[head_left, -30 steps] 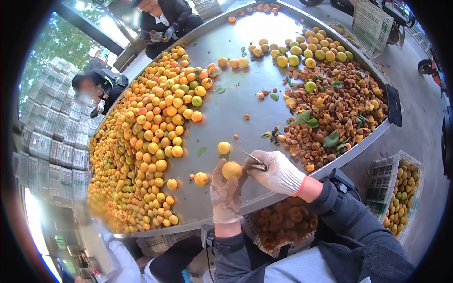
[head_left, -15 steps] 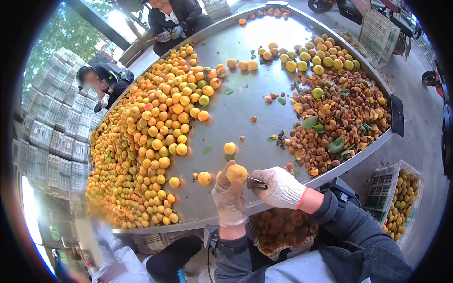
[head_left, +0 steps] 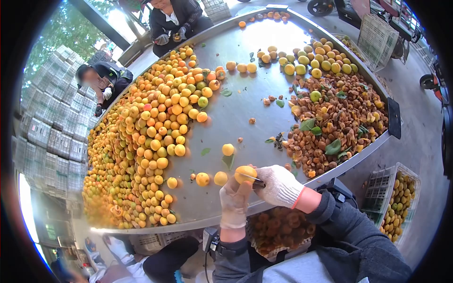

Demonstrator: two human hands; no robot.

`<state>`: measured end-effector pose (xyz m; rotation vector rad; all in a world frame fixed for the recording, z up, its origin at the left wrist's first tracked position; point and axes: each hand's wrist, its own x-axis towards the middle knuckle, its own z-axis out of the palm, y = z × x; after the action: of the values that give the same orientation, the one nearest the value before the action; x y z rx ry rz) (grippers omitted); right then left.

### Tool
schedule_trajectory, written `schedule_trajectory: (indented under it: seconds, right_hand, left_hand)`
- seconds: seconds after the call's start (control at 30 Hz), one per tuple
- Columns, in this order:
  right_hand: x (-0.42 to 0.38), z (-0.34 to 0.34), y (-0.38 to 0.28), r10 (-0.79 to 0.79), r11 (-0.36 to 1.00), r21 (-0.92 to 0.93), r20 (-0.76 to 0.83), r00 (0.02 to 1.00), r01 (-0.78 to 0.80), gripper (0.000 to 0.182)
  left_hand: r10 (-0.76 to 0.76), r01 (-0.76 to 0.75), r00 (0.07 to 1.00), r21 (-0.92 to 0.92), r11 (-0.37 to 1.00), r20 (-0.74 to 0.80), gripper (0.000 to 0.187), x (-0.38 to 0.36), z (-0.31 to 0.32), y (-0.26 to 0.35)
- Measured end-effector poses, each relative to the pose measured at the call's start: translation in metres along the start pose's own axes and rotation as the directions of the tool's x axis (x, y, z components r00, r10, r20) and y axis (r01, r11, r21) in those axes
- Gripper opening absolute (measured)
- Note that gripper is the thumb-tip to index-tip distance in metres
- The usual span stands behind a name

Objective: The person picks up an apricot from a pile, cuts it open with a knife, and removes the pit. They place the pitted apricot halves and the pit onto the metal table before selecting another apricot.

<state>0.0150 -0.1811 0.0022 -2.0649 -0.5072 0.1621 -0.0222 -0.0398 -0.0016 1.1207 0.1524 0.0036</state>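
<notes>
In my gloved left hand (head_left: 234, 202) a yellow apricot (head_left: 246, 174) is gripped near the table's front edge. My gloved right hand (head_left: 281, 185) is closed around a small knife (head_left: 258, 182), its thin blade lying against the side of that apricot. Just beyond my left hand, a few loose apricots (head_left: 221, 178) rest on the metal table (head_left: 226, 120). A green leaf (head_left: 229, 161) lies close by them. To the left spreads a big heap of apricots (head_left: 155, 127); to the right is a mound of brown pits and scraps (head_left: 325, 125).
More apricots (head_left: 325, 56) line the table's far right. Below the front edge sits a container of cut apricot halves (head_left: 283, 228). A crate (head_left: 377, 188) of apricots stands at right. Two people (head_left: 177, 21) work along the far left side; stacked crates (head_left: 52, 127) rise behind.
The apricot in my left hand has shifted slightly right and tilted, with the knife blade still against it. My left hand has uncovered a loose apricot. The view has shifted a little.
</notes>
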Motion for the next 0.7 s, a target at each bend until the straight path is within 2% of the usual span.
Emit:
schedule_trajectory:
  seconds: [0.07,0.1,0.13,0.17,0.23,0.27,0.33,0.37,0.4,0.43,0.47,0.53,0.57,0.6,0.63,0.67,0.7]
  right_hand:
    - [-0.001,-0.004,-0.003,0.011,1.0,0.024,0.018,1.0,-0.011,0.017]
    - [0.0,-0.005,-0.003,0.011,1.0,0.025,0.018,1.0,-0.011,0.017]
    - [0.001,-0.006,-0.004,0.031,1.0,0.0,0.05,0.998,-0.031,0.018]
    - [0.002,-0.008,-0.005,0.053,0.998,-0.024,0.08,0.995,-0.051,0.019]
    - [0.005,-0.015,-0.007,0.056,0.997,-0.055,0.111,0.992,-0.05,0.019]
    - [0.006,-0.017,-0.008,0.06,0.995,-0.088,0.147,0.987,-0.048,0.019]
    - [0.005,-0.014,-0.006,0.05,0.997,-0.072,0.119,0.992,-0.042,0.019]
    - [0.005,-0.012,-0.005,0.038,0.998,-0.055,0.093,0.995,-0.033,0.019]
    - [0.006,-0.009,-0.004,0.035,0.998,-0.058,0.094,0.995,-0.029,0.019]
    - [0.005,-0.005,-0.003,0.019,0.996,-0.088,0.067,0.998,-0.013,0.018]
    - [0.005,-0.003,-0.003,0.004,0.993,-0.118,0.041,0.999,0.001,0.018]
    - [0.005,-0.002,-0.005,0.003,0.99,-0.138,0.045,0.999,0.003,0.017]
    - [0.005,-0.002,-0.005,0.004,0.987,-0.158,0.044,0.999,0.003,0.016]
    - [0.006,-0.001,-0.004,0.004,0.987,-0.16,0.047,0.999,0.003,0.016]
    - [0.007,0.0,-0.002,0.019,0.988,-0.156,0.084,0.996,-0.005,0.016]
    - [0.007,0.003,0.0,0.034,0.988,-0.152,0.12,0.992,-0.016,0.016]
    - [0.008,0.006,0.002,0.037,0.988,-0.151,0.119,0.992,-0.018,0.016]
  left_hand:
    - [-0.023,0.023,0.999,-0.008,1.0,-0.027,0.054,-0.002,0.002,0.001]
    - [0.125,-0.107,0.992,0.33,0.938,-0.033,0.055,-0.003,0.001,0.002]
    - [0.263,-0.212,0.965,0.628,0.749,0.013,0.055,-0.003,0.0,0.003]
    - [0.262,-0.214,0.965,0.628,0.748,0.015,0.055,-0.002,-0.001,0.005]
    - [0.455,-0.414,0.863,0.826,0.383,0.221,0.056,0.0,-0.002,0.007]
    - [0.454,-0.416,0.862,0.825,0.384,0.223,0.056,0.0,-0.001,0.007]
    - [0.409,-0.387,0.9,0.711,0.588,0.151,0.058,-0.003,0.002,0.007]
    - [0.412,-0.388,0.899,0.709,0.588,0.15,0.058,-0.003,0.003,0.005]
    - [0.307,-0.299,0.949,0.507,0.808,0.071,0.056,-0.002,0.004,0.002]
    - [0.178,-0.179,0.984,0.257,0.95,0.027,0.054,-0.003,0.004,0.0]
    - [0.178,-0.179,0.984,0.258,0.949,0.026,0.054,-0.004,0.007,0.001]
    - [0.062,-0.055,0.996,0.105,0.993,-0.061,0.052,-0.005,0.015,0.005]
    - [0.063,-0.056,0.996,0.102,0.993,-0.063,0.052,-0.005,0.012,0.007]
    - [0.221,-0.187,0.975,0.496,0.848,-0.011,0.052,-0.005,0.007,0.01]
    - [0.337,-0.28,0.936,0.795,0.538,0.102,0.052,-0.005,0.003,0.012]
    - [0.334,-0.278,0.937,0.795,0.539,0.101,0.052,-0.006,0.003,0.012]
    - [0.349,-0.276,0.93,0.841,0.465,0.112,0.052,-0.006,0.002,0.012]
